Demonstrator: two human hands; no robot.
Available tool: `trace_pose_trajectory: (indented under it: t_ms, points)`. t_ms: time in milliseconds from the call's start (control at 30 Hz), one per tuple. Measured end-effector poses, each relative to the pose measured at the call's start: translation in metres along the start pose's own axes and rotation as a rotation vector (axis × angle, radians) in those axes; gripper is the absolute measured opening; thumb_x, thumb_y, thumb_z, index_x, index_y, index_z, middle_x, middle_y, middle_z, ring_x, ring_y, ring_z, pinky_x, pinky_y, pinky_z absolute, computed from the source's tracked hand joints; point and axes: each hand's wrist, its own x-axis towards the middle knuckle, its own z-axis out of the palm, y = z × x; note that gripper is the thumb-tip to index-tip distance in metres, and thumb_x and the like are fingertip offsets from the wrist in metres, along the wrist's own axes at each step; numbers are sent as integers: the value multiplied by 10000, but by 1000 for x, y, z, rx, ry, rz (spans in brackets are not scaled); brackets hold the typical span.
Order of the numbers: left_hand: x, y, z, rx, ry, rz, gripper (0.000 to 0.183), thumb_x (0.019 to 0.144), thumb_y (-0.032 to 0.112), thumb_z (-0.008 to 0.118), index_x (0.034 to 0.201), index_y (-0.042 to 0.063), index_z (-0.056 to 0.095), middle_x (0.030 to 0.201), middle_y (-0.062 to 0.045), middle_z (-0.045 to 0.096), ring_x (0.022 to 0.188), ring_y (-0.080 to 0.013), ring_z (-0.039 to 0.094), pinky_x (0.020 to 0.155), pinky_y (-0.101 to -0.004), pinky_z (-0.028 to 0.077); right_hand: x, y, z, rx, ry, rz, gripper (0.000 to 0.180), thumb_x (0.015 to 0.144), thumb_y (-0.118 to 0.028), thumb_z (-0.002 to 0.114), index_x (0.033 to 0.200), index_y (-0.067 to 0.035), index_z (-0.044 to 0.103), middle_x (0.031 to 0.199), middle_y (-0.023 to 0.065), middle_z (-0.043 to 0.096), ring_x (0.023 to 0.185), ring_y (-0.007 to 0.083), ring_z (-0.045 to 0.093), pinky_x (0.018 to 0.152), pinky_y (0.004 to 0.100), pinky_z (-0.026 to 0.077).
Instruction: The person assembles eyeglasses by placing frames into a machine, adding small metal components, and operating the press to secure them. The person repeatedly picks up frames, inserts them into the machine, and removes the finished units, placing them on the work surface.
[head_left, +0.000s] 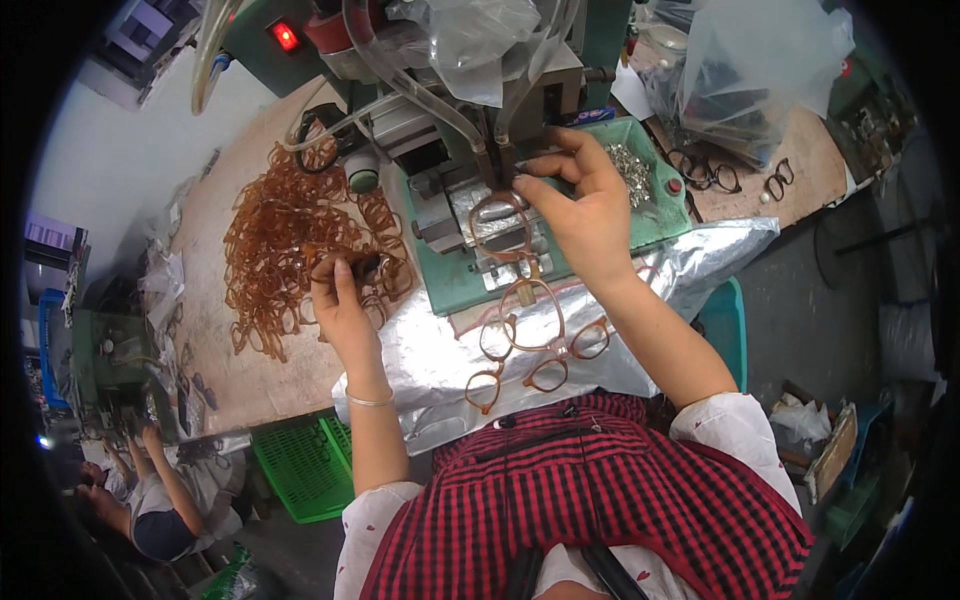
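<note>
My left hand (343, 311) is over a heap of amber plastic eyeglass frames (289, 240), with an eyeglass frame (367, 259) pinched between thumb and fingers. At the green bench machine (442, 289), my right hand (589, 199) grips the upper rim of another amber eyeglass frame (471, 225). This one stretches across the machine's metal fixture (491, 277), its lower rim hanging toward me. Two clear hoses (442, 112) run down to the tool heads just above it. Other amber eyeglass frames (547, 375) lie on silver foil sheeting (427, 360) in front of the machine.
A green tray (660, 225) on the right holds small metal parts (628, 176). Dark eyeglass frames (726, 178) and plastic bags (757, 75) lie beyond it. A green basket (300, 472) stands below the table (300, 394). Another person (165, 517) sits at far left.
</note>
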Motion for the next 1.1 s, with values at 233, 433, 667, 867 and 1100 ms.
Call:
trace_pose_trajectory:
  t_ms: [233, 433, 667, 867, 1100]
  points:
    - [6, 88, 61, -266, -284, 635, 175, 1040, 79, 564, 1164, -33, 617, 1143, -177, 678, 1074, -283, 671, 980, -422, 543, 5, -17, 14, 186, -46, 125, 497, 848, -30, 718, 1309, 45, 547, 935, 62, 728, 966, 100, 647, 897, 253, 481]
    - [16, 118, 86, -54, -336, 750, 184, 992, 23, 622, 1160, -52, 632, 1081, -192, 702, 999, -275, 704, 933, -385, 550, -8, -34, 6, 138, -109, 78, 546, 863, -46, 701, 1373, 21, 519, 1049, 94, 727, 1058, 139, 657, 976, 298, 472]
    - [-17, 81, 96, 422, -754, 1143, 202, 823, 148, 735, 1017, 111, 777, 1113, -89, 752, 880, -261, 620, 786, -407, 523, 18, 40, -82, -1265, -6, -140, 280, 799, -192, 762, 1061, -96, 748, 1303, 198, 632, 1307, 395, 524, 1080, 470, 437]
    - [-13, 54, 95, 464, -814, 1201, 316, 714, 189, 780, 1025, 137, 797, 1153, -37, 737, 889, -266, 573, 814, -432, 515, 14, 83, -121, -1154, 76, -295, 207, 774, -187, 781, 958, -99, 746, 1269, 195, 648, 1254, 386, 564, 1055, 459, 450]
    - [-47, 58, 95, 483, -664, 1034, 359, 802, 123, 774, 1156, 148, 722, 1306, -44, 676, 939, -281, 584, 1034, -519, 482, 22, 67, -106, -1102, 28, -326, 143, 865, -103, 679, 969, -16, 723, 1034, 166, 714, 1002, 368, 657, 884, 441, 510]
